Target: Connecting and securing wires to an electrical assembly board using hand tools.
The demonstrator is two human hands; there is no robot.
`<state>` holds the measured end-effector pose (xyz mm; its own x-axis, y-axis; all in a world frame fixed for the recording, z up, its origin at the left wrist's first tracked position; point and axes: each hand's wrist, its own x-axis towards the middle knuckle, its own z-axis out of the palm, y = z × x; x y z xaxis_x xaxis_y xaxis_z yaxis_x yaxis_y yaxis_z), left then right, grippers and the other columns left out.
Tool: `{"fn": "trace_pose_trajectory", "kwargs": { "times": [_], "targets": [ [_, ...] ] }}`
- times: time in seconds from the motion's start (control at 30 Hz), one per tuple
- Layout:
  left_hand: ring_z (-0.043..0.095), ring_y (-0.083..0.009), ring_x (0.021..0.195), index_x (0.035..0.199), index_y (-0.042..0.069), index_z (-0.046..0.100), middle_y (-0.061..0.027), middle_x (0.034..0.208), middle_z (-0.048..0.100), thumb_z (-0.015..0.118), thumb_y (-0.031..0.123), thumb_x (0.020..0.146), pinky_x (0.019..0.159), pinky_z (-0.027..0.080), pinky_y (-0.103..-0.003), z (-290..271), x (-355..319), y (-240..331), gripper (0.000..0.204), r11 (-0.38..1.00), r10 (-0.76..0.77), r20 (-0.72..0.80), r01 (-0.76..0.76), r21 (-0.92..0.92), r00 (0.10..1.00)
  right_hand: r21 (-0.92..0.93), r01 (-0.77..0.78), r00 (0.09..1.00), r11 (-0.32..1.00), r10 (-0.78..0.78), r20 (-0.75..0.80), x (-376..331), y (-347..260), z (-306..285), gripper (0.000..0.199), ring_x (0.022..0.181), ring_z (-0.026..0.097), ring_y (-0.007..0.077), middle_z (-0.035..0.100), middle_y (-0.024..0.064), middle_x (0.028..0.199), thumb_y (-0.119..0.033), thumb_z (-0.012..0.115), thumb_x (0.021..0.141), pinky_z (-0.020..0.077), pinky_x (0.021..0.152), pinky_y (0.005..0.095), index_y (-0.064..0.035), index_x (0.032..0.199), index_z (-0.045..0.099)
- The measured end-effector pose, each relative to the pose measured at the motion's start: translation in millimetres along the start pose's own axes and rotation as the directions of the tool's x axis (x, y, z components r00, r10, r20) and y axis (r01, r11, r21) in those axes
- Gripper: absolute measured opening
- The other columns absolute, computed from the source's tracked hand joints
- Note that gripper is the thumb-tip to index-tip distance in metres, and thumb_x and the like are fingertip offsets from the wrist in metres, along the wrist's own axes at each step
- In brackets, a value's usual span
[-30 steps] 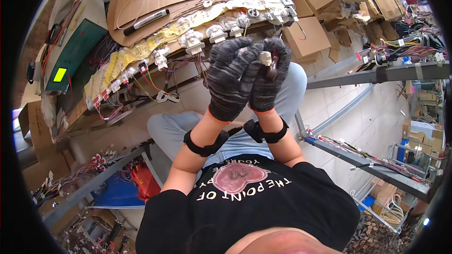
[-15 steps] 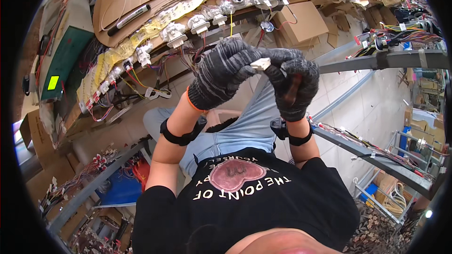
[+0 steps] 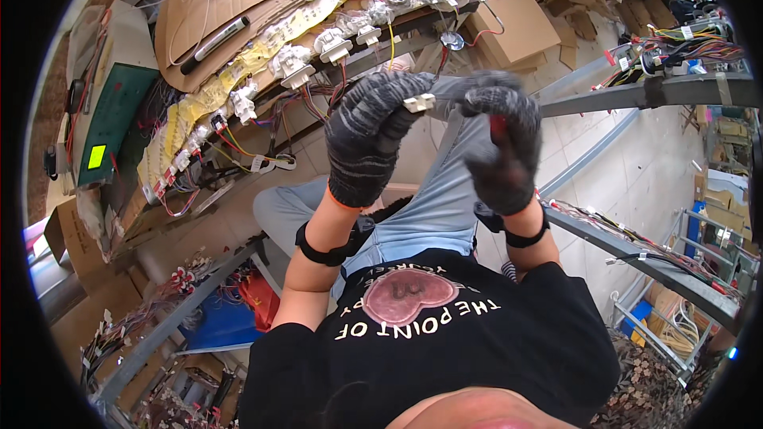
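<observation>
Both my hands wear dark grey striped knit gloves and are raised in front of my lap. My left hand [image 3: 369, 131] pinches a small white plastic connector [image 3: 419, 102] between thumb and fingertips. To its right is my right hand [image 3: 502, 139], with its upper fingers bent toward the connector and a gap between them and it. Motion smears its fingers, so their grip cannot be made out. A reddish patch shows on that glove; whether it is a thing held is unclear.
Ahead on the left, a board [image 3: 262, 71] carries a row of white connectors with coloured wires. A marker [image 3: 214, 45] lies on cardboard behind it. A green device [image 3: 119, 123] stands far left. Metal rails [image 3: 652, 266] with wire bundles flank me, and cardboard boxes [image 3: 513, 28] stand ahead.
My right hand has come away from the white connector, its fingers spreading a little. The connector stays in my left hand, now slightly farther left and turned. The view has shifted slightly.
</observation>
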<state>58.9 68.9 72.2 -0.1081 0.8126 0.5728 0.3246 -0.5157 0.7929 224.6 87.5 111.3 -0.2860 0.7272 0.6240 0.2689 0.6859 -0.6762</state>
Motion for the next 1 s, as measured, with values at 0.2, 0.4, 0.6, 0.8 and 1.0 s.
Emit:
{"fn": "trace_pose_trajectory", "kwargs": {
  "times": [0.2,0.4,0.6,0.8,1.0],
  "targets": [
    [0.064,-0.0242,0.086,0.095,0.001,0.062,-0.0114,0.092,0.065,0.062,0.003,0.083,0.080,0.050,-0.033,6,5,-2,0.012,0.981,-0.032,-0.060,0.020,-0.193,0.998,-0.293,0.165,0.986,0.942,-0.152,0.069,12,-26,-40,0.034,0.092,0.051,0.0253,0.065,0.0097,0.087,-0.027,0.068,0.077,0.0455,0.077,0.0349,0.0051,0.087,0.067],
    [0.062,-0.0237,0.088,0.101,0.000,0.058,-0.0120,0.094,0.062,0.059,0.001,0.086,0.079,0.050,-0.034,14,3,-3,0.015,0.899,-0.142,-0.125,0.075,-0.432,0.982,0.085,-0.086,0.989,0.993,0.095,-0.111,11,-48,-22,0.012,0.075,0.062,0.0220,0.067,0.0110,0.079,-0.007,0.071,0.075,0.0490,0.071,0.0346,-0.0023,0.085,0.066],
    [0.061,-0.0231,0.087,0.100,0.000,0.057,-0.0120,0.094,0.062,0.057,0.003,0.088,0.076,0.050,-0.033,8,8,-1,0.012,0.970,-0.065,-0.077,0.044,-0.239,0.995,-0.138,0.170,0.985,0.976,-0.172,-0.003,24,-48,-29,0.016,0.086,0.064,0.0241,0.066,0.0120,0.090,-0.004,0.072,0.074,0.0511,0.076,0.0341,0.0008,0.083,0.060],
    [0.060,-0.0240,0.090,0.097,0.001,0.059,-0.0105,0.094,0.063,0.060,0.007,0.086,0.082,0.047,-0.033,7,7,-5,0.012,0.987,-0.030,-0.081,0.016,-0.161,0.996,0.050,0.050,0.996,0.998,-0.053,0.067,16,-41,-37,0.026,0.084,0.063,0.0320,0.064,0.0196,0.096,-0.003,0.062,0.083,0.0518,0.076,0.0364,-0.0006,0.107,0.051],
    [0.060,-0.0231,0.092,0.097,0.002,0.060,-0.0099,0.096,0.063,0.061,0.006,0.085,0.084,0.046,-0.033,7,9,-6,0.012,0.979,-0.031,-0.072,0.016,-0.205,0.997,0.171,0.081,0.995,0.982,-0.068,-0.076,16,-47,-36,0.030,0.077,0.065,0.0293,0.065,0.0211,0.089,-0.015,0.074,0.075,0.0539,0.068,0.0369,-0.0039,0.092,0.052]
  ]
}}
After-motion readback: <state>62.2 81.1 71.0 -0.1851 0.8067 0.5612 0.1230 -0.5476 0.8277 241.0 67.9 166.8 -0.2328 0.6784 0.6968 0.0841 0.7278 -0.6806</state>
